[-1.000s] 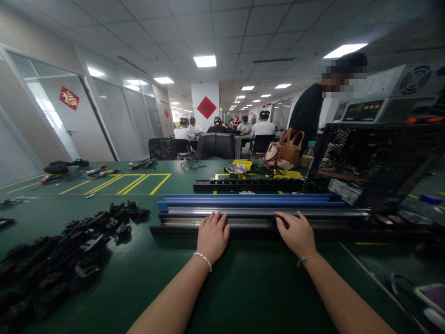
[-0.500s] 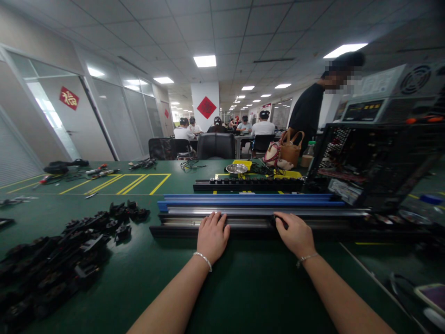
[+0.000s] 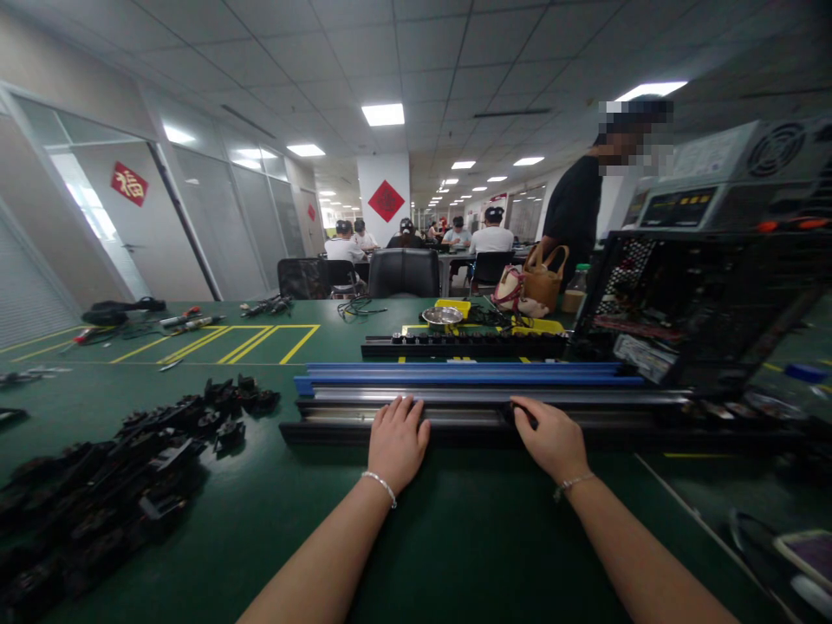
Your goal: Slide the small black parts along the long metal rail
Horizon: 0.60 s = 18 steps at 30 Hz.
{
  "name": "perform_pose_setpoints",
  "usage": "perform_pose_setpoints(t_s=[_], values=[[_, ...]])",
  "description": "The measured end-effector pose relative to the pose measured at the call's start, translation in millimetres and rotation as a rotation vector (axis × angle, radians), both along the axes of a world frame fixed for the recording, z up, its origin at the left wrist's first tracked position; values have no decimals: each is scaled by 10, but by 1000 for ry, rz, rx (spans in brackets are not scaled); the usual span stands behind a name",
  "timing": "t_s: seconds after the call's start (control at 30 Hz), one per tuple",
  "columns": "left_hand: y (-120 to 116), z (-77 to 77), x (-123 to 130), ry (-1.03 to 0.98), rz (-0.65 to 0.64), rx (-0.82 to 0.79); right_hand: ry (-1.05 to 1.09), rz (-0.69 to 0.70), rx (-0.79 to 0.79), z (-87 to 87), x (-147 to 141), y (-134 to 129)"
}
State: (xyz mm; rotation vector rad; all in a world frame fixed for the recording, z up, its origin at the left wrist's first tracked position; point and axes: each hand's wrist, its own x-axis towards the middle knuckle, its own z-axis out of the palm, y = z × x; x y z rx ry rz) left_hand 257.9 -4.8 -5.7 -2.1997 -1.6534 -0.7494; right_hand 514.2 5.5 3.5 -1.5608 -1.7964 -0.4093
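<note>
Flat across a long black track with a silvery channel point(image 3: 338, 416) lies my left hand point(image 3: 395, 446), its fingers stretched out and holding nothing. My right hand point(image 3: 552, 436) is on the same track farther right, thumb and fingers closed around a small black part point(image 3: 506, 416) that sits in the channel. Most of that part is hidden by the fingers. Just behind lie a silver-topped rail point(image 3: 455, 394) and a blue rail point(image 3: 455, 378), parallel to the track. To the left spreads a heap of small black parts point(image 3: 97, 503).
An open computer case point(image 3: 702, 303) stands at the right with power supplies on top. Behind the rails are another black rail point(image 3: 468, 348) with parts in it, a metal dish point(image 3: 443, 316) and a yellow tray point(image 3: 455, 307). A person point(image 3: 575, 208) stands beyond the table.
Both hands keep their place on the track; the right hand and the small black part have shifted very slightly left at most. The standing person has leaned a little.
</note>
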Motion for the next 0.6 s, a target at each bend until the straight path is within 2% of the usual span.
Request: perform_pose_setpoints(t_s=[0.6], values=[[-7, 24, 5, -4, -1, -7, 23, 9, 15, 9, 5, -6]])
